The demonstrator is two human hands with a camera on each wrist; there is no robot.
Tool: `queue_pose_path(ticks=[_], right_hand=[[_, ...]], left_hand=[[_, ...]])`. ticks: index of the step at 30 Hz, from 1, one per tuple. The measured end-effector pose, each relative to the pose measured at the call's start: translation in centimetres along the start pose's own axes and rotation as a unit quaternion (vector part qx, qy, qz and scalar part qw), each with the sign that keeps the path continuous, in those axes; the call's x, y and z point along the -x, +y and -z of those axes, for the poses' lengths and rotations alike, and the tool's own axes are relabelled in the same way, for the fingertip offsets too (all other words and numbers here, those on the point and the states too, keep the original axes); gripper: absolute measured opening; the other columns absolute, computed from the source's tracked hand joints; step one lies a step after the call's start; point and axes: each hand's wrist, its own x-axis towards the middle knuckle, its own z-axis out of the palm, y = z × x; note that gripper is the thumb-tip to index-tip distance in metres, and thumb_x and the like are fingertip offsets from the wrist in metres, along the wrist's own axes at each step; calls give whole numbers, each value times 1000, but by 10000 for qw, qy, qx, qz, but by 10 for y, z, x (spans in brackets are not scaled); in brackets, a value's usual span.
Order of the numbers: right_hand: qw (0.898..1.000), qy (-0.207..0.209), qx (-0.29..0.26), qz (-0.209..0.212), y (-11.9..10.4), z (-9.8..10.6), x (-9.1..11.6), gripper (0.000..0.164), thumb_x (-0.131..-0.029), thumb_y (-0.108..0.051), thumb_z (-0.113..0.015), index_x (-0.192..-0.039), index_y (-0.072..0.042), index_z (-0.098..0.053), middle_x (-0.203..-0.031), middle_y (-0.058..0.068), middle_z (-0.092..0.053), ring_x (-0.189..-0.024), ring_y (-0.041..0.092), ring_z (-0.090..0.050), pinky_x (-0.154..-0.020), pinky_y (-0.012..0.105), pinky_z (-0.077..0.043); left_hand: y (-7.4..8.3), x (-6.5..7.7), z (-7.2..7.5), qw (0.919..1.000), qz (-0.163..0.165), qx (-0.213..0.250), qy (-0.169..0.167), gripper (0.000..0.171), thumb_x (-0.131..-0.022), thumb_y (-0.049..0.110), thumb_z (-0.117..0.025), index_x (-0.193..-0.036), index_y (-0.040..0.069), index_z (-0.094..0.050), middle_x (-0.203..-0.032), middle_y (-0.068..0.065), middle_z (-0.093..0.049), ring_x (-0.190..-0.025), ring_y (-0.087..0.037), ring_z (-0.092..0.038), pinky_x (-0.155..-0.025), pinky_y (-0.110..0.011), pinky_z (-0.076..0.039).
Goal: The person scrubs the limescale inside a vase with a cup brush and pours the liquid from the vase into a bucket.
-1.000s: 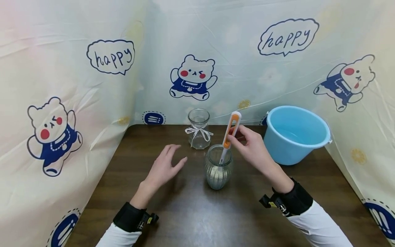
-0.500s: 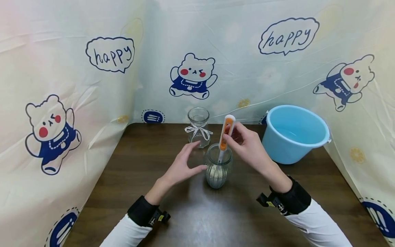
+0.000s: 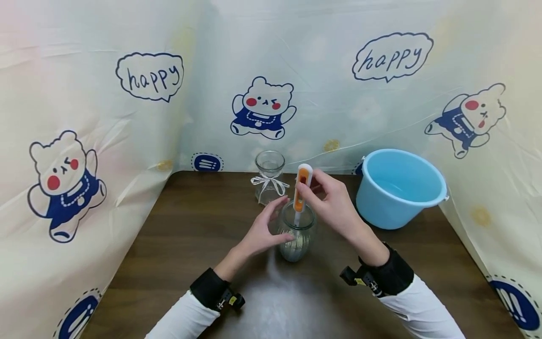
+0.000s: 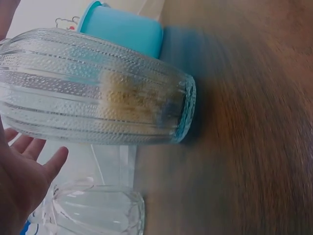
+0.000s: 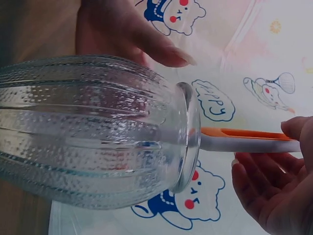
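A clear ribbed glass jar (image 3: 295,245) stands upright on the table, its body large in both wrist views. Inside it sits what looks like a bottle brush (image 3: 302,188) with an orange-and-white handle; its blurred yellowish head (image 4: 129,93) shows through the glass near the bottom. My right hand (image 3: 336,200) pinches the handle above the rim between thumb and fingers. Around the jar's left side, my left hand (image 3: 264,230) has its fingers and thumb spread apart. Whether it touches the glass, I cannot tell.
Behind the ribbed jar stands a second glass jar (image 3: 270,162) with a white bow. A light blue bucket (image 3: 394,197) sits at the back right. The dark wooden table (image 3: 190,221) is bordered by printed cloth (image 3: 262,42) at the back and sides.
My left hand has moved right to the ribbed jar, its thumb coming in front of the glass. The brush handle, pinched by my right hand, has shifted left and slightly down, nearer upright.
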Motion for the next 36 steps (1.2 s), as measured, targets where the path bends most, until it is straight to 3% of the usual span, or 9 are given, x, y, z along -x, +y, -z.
queue_pose_path(ticks=[5,8,11,14,19,26,30,32,36], right_hand=[[9953,-27,-937,-239,-2,-2,-3,26,-102,-19,-68,-124,-7,-66,-109,9,-69,-98,23,-68,-83,37,-58],[9812,-177,-1902,-270,-3,-7,-9,27,-103,-20,-65,-125,-4,-63,-113,18,-68,-102,29,-66,-87,37,-56],[9682,-406,-2468,-108,-4,-12,-14,28,-105,-18,-61,-125,1,-60,-114,24,-67,-104,33,-66,-90,41,-57],[9641,-611,-2583,13,-5,-15,-16,24,-107,-14,-55,-124,3,-53,-106,19,-69,-96,31,-69,-88,45,-59],[9615,-644,-2671,90,-4,-20,-16,9,-108,-8,-48,-111,0,-49,-79,11,-59,-70,26,-58,-70,36,-55],[9541,-112,-2991,-103,-9,-24,-14,26,-106,-18,-56,-86,-2,-53,-61,6,-45,-54,27,-42,-53,33,-43],[9526,14,-3037,-189,-16,-22,-10,27,-106,-16,-56,-82,-5,-53,-59,5,-45,-53,24,-42,-51,31,-42],[9471,8,-3206,-149,-22,-17,-10,27,-106,-14,-55,-80,-7,-52,-58,5,-44,-52,23,-41,-51,31,-42],[9248,76,-3803,34,-36,-2,-17,29,-105,-15,-54,-76,-10,-50,-56,4,-38,-48,21,-35,-47,29,-36]], left_hand=[[-2,-4,-10,9999,119,8,0,103,-80,72,-77,-160,19,-39,-159,-2,-45,-148,-25,-39,-112,-60,-39],[-3,-4,-12,9998,105,116,101,106,-76,75,-77,-158,19,-41,-156,-5,-47,-145,-27,-42,-113,-60,-38],[-4,-4,-15,9997,82,188,127,110,-73,77,-78,-156,15,-42,-153,-8,-49,-140,-27,-46,-115,-56,-37],[-6,-5,-18,9996,100,257,116,108,-73,73,-81,-156,15,-42,-151,-6,-51,-134,-25,-50,-114,-51,-40],[-6,-7,-22,9985,83,488,217,96,-77,62,-85,-153,18,-45,-144,-4,-57,-125,-25,-58,-107,-48,-47],[-7,-10,-25,9954,-75,883,351,90,-80,56,-86,-151,17,-45,-140,-11,-59,-121,-33,-61,-104,-56,-49],[-11,-9,-28,9952,-133,882,393,91,-80,57,-86,-150,16,-46,-139,-11,-60,-120,-32,-62,-104,-47,-51],[-12,-9,-29,9955,-167,828,436,92,-79,60,-85,-149,15,-48,-137,-11,-62,-119,-30,-62,-103,-39,-51],[-14,-9,-29,9952,-324,750,542,95,-77,63,-84,-148,12,-49,-135,-16,-62,-119,-37,-61,-102,-36,-50]])
